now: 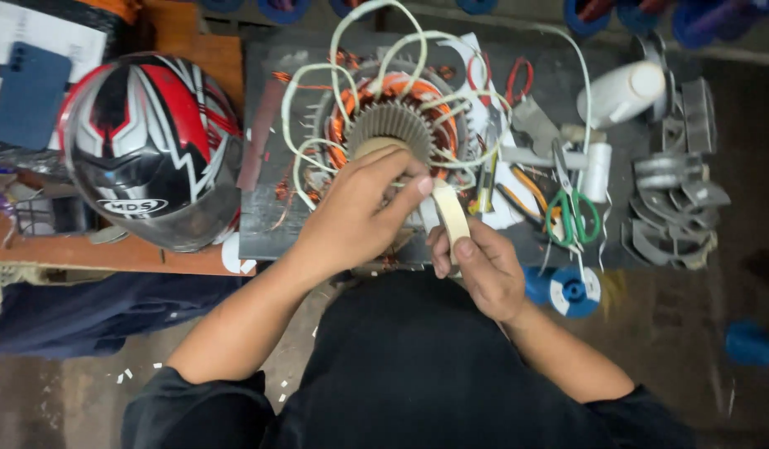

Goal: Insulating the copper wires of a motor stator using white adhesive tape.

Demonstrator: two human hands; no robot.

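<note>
A round motor stator (394, 116) with copper windings and white sleeved leads lies on a dark work board (264, 224). My left hand (359, 212) rests on its near rim, fingers pinching the end of a cream paper tape strip (451, 212). Just below it, my right hand (480, 266) grips the lower part of the same strip, thumb pressed on it. The strip runs between both hands at the stator's near right edge.
A red, black and white helmet (147, 150) sits at the left on a wooden bench. Green-handled scissors (571, 208), red-handled scissors (517, 79), a white tube (621, 91), grey curved metal pieces (675, 199) and a blue spool (574, 291) lie at the right.
</note>
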